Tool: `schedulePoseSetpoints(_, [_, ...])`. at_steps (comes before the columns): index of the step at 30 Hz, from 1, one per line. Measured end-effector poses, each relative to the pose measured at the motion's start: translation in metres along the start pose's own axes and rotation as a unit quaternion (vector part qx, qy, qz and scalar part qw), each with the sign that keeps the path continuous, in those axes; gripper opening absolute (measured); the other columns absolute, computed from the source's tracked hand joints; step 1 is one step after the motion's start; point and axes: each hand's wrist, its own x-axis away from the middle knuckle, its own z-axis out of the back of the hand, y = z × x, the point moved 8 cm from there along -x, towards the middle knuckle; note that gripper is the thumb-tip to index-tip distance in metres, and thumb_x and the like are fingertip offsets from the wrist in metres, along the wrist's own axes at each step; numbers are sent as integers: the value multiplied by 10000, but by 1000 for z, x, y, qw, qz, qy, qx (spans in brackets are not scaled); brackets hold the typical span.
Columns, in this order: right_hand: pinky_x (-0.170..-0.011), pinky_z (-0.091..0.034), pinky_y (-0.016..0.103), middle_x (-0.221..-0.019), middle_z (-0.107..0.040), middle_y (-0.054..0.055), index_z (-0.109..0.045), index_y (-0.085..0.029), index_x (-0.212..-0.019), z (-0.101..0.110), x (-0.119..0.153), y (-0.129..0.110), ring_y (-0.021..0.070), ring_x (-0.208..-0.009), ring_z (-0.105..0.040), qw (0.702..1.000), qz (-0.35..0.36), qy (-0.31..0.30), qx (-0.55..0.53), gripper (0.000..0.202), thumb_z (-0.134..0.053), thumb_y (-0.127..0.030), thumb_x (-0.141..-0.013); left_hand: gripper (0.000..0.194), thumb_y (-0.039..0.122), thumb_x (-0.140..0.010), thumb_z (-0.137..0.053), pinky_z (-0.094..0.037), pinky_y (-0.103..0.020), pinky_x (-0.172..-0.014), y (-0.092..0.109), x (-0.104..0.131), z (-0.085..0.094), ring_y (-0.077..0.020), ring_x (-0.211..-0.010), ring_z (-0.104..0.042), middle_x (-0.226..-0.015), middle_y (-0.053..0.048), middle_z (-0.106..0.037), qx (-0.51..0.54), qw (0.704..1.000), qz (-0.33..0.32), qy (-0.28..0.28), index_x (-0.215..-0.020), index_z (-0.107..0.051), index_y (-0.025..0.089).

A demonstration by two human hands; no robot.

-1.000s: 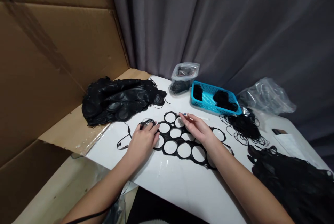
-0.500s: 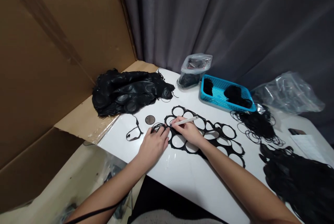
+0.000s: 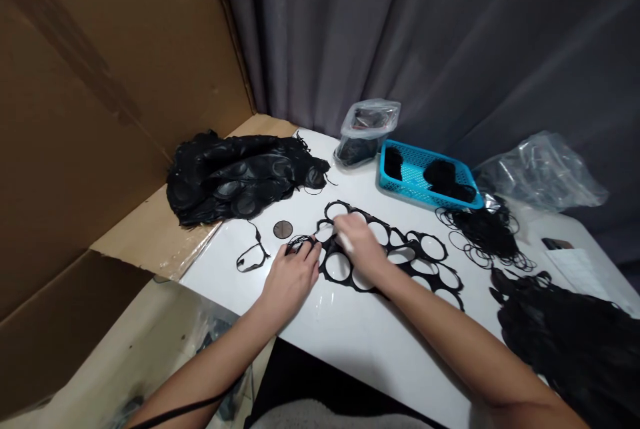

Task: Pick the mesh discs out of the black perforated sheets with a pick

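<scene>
A black rubber sheet (image 3: 367, 289) full of round holes lies flat on the white table in front of me. My left hand (image 3: 293, 274) rests at its left end, fingers bent, with several thin black rings (image 3: 303, 240) bunched under the fingertips. Over the sheet's upper left part, my right hand (image 3: 363, 249) is closed around a slim white pen-like tool (image 3: 345, 240); motion smears the fingers and the tool's tip is not clear. Left of the hands lie a dark round disc (image 3: 283, 229) and a torn black loop of scrap (image 3: 251, 259).
A heap of black rubber sheets (image 3: 240, 179) sits at back left by the cardboard (image 3: 100, 82). Behind the sheet stand a plastic bag (image 3: 367, 129) and a blue basket (image 3: 425, 195). Loose thin rings (image 3: 483, 235), black scraps (image 3: 570, 335) and a phone (image 3: 557, 243) are on the right.
My right hand has turned and shifted slightly, and the white tool now points downward, mostly hidden by the hand. My left hand stays on the sheet's end. The whole view has shifted a little.
</scene>
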Motion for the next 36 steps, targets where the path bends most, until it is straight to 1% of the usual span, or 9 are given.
schedulePoseSetpoints(4, [-734, -463, 364, -814, -634, 71, -516, -227, -753, 74, -9, 83, 219, -755, -537, 965, -165, 203, -20, 141, -496, -229, -892, 313, 222, -999, -483, -390, -408, -831, -6, -2, 5, -194, -755, -654, -1213, -67, -664, -13, 1000, 16, 5, -1301, -566, 203])
schedulePoseSetpoints(6, [-619, -471, 304, -782, -643, 44, -511, -230, -725, 84, -1, 116, 177, -672, -540, 936, -247, 224, -116, 186, -589, -332, -860, 285, 222, -1005, -475, -391, -410, -831, -9, -4, 9, -194, -747, -655, -1185, -64, -672, -14, 999, 27, 8, -1266, -588, 207])
schedulePoseSetpoints(8, [-518, -456, 258, -791, -669, 38, -498, -226, -699, 76, 10, 131, 148, -615, -552, 902, -303, 203, -230, 268, -679, -399, -795, 294, 209, -1011, -456, -392, -409, -834, -8, -6, 13, -199, -761, -660, -1171, -78, -675, -13, 999, 29, 17, -1275, -582, 186])
schedulePoseSetpoints(15, [-420, -429, 179, -943, -734, 62, -486, -206, -689, 29, 28, 88, 84, -535, -583, 849, -314, 114, -410, 364, -785, -411, -714, 335, 208, -1008, -469, -392, -406, -852, 35, -11, 9, -209, -817, -680, -1134, -93, -681, 29, 997, -66, 3, -1334, -536, 168])
schedulePoseSetpoints(19, [-537, -531, 199, -930, -708, 55, -517, -203, -722, 1, 35, 62, 170, -792, -708, 785, -339, 40, -517, 390, -841, -413, -665, 317, 242, -1014, -474, -386, -412, -870, 36, -12, 0, -229, -925, -675, -1215, -104, -665, 13, 998, -59, -16, -1311, -546, 160])
schedulePoseSetpoints(21, [-663, -575, 245, -925, -690, 46, -546, -196, -752, -9, 41, 53, 185, -852, -720, 773, -342, 11, -534, 373, -834, -423, -684, 313, 241, -1015, -475, -384, -411, -881, 32, -11, 0, -231, -997, -660, -1298, -98, -635, 21, 998, -63, -15, -1313, -539, 173])
schedulePoseSetpoints(25, [-887, -544, 332, -1002, -683, 47, -614, -198, -882, -13, 48, 39, 188, -943, -686, 841, -290, -36, -455, 244, -698, -422, -830, 334, 228, -1008, -480, -388, -399, -866, 25, -10, -1, -222, -1019, -654, -1296, -82, -642, 45, 996, -65, -32, -1340, -514, 209])
schedulePoseSetpoints(29, [-907, -489, 347, -974, -674, 33, -580, -221, -861, -7, 47, 28, 204, -972, -632, 922, -215, -45, -320, 155, -595, -372, -895, 318, 229, -1012, -470, -385, -389, -875, 23, -11, -2, -216, -1015, -656, -1296, -76, -645, 57, 995, -64, -42, -1324, -531, 231])
schedulePoseSetpoints(36, [-843, -472, 335, -908, -629, 40, -497, -233, -760, -5, 45, 19, 209, -919, -607, 959, -155, -25, -236, 195, -533, -323, -929, 334, 221, -1015, -456, -390, -411, -888, 23, -10, -5, -227, -1031, -657, -1365, -80, -609, 63, 995, -67, -32, -1341, -530, 234])
